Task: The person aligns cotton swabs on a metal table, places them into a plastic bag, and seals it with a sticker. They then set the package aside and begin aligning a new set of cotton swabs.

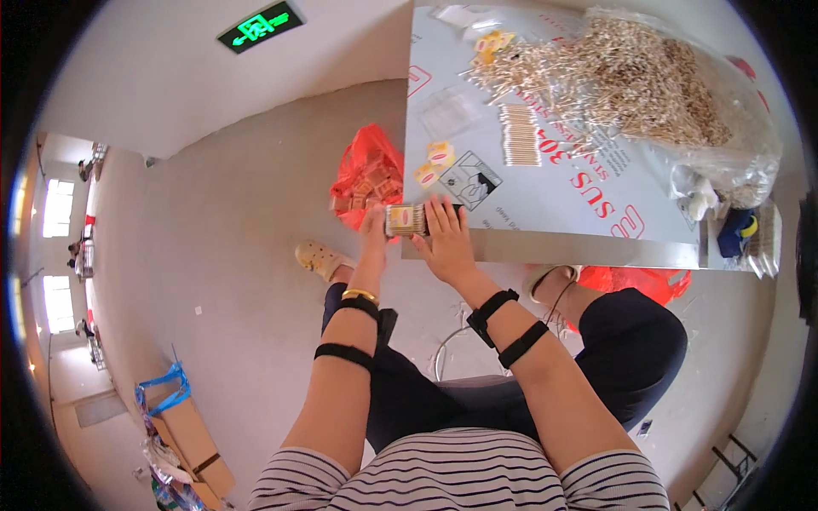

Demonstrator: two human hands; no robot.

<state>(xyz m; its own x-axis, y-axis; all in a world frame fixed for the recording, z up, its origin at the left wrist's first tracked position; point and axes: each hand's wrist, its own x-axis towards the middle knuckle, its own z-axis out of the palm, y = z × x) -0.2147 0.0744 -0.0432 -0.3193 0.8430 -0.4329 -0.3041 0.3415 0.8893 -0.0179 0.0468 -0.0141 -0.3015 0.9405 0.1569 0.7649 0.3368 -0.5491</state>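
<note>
At the table's near left corner, both hands are on a small clear pack of cotton swabs [404, 220] with a yellow-and-white label. My left hand [372, 230] grips its left end. My right hand [446, 240] lies over the right end, fingers close together and covering that part. Something dark shows beside the right fingertips, too hidden to name. Beyond the hands are yellow-and-white label cards [438, 155] and a clear plastic sheet or bag [448, 111]. A neat row of cotton swabs [521, 135] lies farther right.
A large heap of loose swabs [656, 81] spills from a clear bag across the far table. Its metal front edge [588, 249] runs ahead of my knees. A red plastic bag [375, 153] of packs is left of the table. Cardboard boxes [194, 439] stand at the lower left.
</note>
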